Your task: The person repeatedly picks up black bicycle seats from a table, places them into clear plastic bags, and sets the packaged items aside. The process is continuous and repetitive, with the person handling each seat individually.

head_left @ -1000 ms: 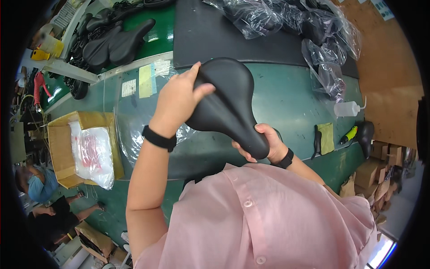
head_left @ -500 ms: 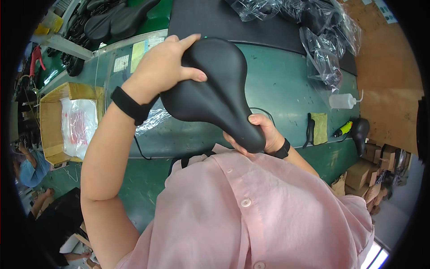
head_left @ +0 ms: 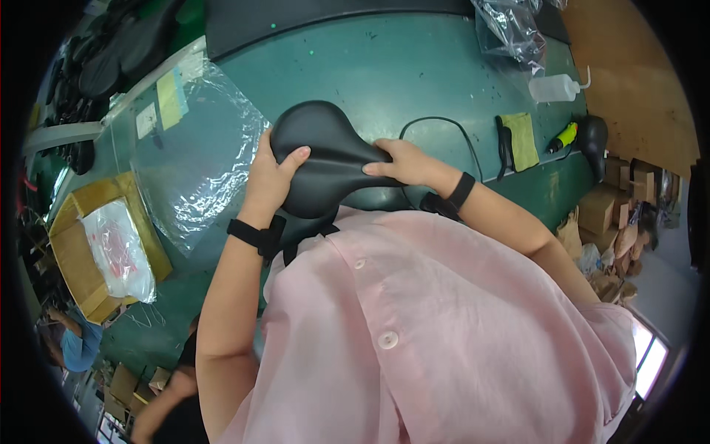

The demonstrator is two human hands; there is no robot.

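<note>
In the head view, both hands hold a black bicycle saddle (head_left: 325,159) just above the near edge of a green workbench (head_left: 414,81), close to the person's chest. The left hand (head_left: 270,177) wraps the saddle's left side, thumb lying on its top. The right hand (head_left: 403,163) grips the right side, fingers closed around the edge (a black band sits on each wrist). A clear plastic bag (head_left: 196,140) lies flat on the bench just left of the saddle. Beyond the right hand a black cable (head_left: 444,122) loops on the bench, with a yellow-green cloth (head_left: 521,140), a squeeze bottle (head_left: 555,87) and a yellow-handled tool (head_left: 563,137) farther right. At far left, a cardboard box (head_left: 78,251) holds white plastic.
</note>
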